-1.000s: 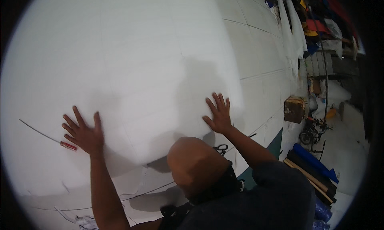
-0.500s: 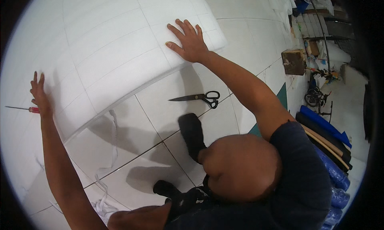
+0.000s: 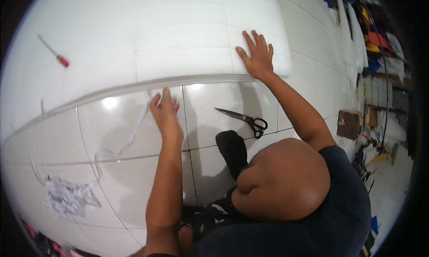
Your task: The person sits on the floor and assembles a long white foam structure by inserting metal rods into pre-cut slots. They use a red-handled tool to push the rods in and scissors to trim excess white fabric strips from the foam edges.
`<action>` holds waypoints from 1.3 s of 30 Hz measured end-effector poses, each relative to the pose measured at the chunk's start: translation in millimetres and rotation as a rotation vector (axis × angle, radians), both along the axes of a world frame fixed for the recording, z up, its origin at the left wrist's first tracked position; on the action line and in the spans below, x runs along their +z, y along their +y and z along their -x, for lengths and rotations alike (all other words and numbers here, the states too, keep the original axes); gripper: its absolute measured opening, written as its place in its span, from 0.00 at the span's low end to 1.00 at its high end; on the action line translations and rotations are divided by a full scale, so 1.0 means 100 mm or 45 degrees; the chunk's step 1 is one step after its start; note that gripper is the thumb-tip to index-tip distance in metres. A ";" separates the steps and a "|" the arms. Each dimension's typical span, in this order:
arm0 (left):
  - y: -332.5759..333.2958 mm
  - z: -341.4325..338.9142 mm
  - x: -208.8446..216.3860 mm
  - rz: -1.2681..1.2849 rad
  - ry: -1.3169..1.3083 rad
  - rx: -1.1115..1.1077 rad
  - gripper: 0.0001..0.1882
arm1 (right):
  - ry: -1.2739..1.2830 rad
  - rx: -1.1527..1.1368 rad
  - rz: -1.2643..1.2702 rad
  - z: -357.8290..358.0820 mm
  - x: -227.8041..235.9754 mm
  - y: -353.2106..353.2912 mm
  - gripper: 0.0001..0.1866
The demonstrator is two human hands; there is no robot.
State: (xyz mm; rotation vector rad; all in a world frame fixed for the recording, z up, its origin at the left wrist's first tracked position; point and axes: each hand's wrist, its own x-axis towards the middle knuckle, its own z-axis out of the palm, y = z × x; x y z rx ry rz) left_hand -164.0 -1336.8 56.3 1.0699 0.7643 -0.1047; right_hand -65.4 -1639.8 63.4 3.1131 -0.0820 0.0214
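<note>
My right hand [image 3: 258, 58] lies open on a large white sheet [image 3: 187, 38], fingers spread near its right end. Faint pencil-like lines cross the sheet, and its near edge looks layered. My left hand [image 3: 166, 118] is just off that edge above the tiled floor, slightly blurred. Its fingers are apart and hold nothing that I can see. Close beside it a narrow white strip [image 3: 134, 132] trails from under the sheet's edge. Black-handled scissors [image 3: 246, 118] lie on the floor between my hands and my foot. A screwdriver with a red handle [image 3: 62, 61] rests on the sheet at the left.
A heap of white strips [image 3: 71, 198] lies on the floor at the lower left. My foot in a dark sock [image 3: 231, 149] and my bent knee [image 3: 286, 181] take up the lower middle. At the right stand a brown box [image 3: 350, 124] and mixed clutter.
My left hand has come off the sheet and moved right and nearer, to just before its edge. My right hand stays flat on the sheet. The whole view has turned.
</note>
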 end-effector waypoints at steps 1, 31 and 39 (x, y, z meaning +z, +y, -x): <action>-0.08 -0.07 0.04 -0.030 -0.011 0.018 0.48 | -0.020 0.012 -0.037 -0.01 0.00 0.01 0.40; -0.68 -1.01 0.51 -0.369 0.731 0.147 0.50 | -0.313 0.498 -0.178 0.51 0.25 0.00 0.24; -0.58 -1.01 0.51 -0.238 0.655 0.210 0.51 | -0.285 0.593 -0.301 0.48 0.22 0.15 0.22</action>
